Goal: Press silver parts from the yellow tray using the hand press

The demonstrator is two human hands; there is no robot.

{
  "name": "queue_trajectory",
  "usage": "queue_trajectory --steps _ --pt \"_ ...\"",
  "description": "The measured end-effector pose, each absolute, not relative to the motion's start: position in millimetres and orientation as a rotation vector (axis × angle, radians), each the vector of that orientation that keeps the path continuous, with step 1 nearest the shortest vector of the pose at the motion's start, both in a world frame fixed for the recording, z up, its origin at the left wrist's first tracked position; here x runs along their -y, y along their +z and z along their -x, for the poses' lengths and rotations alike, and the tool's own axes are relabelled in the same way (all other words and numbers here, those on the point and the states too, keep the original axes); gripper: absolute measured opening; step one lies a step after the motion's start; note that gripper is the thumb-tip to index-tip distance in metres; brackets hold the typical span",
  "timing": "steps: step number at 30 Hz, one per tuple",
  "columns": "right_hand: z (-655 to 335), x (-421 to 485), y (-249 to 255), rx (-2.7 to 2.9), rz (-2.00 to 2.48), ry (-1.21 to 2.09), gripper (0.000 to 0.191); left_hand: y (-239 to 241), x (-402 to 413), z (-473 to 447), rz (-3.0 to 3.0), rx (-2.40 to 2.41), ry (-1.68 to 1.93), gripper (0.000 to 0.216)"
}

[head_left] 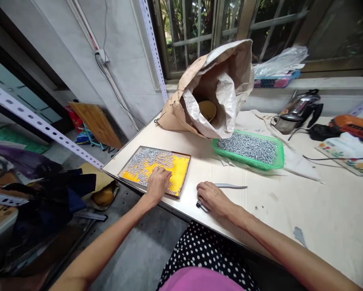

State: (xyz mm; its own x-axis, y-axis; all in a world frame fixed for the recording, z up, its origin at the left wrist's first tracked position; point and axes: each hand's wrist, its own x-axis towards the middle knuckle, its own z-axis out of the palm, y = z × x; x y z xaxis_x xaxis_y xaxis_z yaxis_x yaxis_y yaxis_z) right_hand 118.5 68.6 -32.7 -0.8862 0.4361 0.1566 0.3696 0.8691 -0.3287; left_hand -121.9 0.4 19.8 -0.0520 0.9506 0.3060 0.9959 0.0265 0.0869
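My left hand (pixel 158 182) lies on a flat tray with a yellow bottom (pixel 181 169) at the table's near left edge, its fingers bent over the small metal screws (pixel 145 159) spread across it. My right hand (pixel 212 197) rests on the table to the right of the tray, closed over a pair of metal tweezers (pixel 231 186); the tip sticks out to the right and the other end shows under the wrist.
A green basket (pixel 277 161) heaped with screws stands further back, beside a large crumpled paper sack (pixel 220 85). At the far right are a metal kettle (pixel 293 111), cables and an orange tool (pixel 353 124). Clutter fills the floor to the left.
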Motion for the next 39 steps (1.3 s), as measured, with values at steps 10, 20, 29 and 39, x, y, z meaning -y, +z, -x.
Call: queue_trajectory --steps 10,20,29,39 --pt "-166.7 -156.1 58.9 1.914 1.117 0.311 0.018 4.1 -53.2 159.9 2.108 2.233 0.068 0.022" --pt "-201.0 -113.4 36.8 2.476 1.167 0.37 0.028 -1.9 -80.5 170.4 2.245 2.042 0.219 0.024" --pt "-183.4 -24.5 -5.0 2.778 1.477 0.481 0.025 10.6 -80.4 169.1 2.316 2.032 0.117 0.02" --pt "-208.3 -31.7 -1.3 2.849 1.426 0.253 0.021 25.5 -9.3 44.9 2.77 2.391 -0.463 0.012"
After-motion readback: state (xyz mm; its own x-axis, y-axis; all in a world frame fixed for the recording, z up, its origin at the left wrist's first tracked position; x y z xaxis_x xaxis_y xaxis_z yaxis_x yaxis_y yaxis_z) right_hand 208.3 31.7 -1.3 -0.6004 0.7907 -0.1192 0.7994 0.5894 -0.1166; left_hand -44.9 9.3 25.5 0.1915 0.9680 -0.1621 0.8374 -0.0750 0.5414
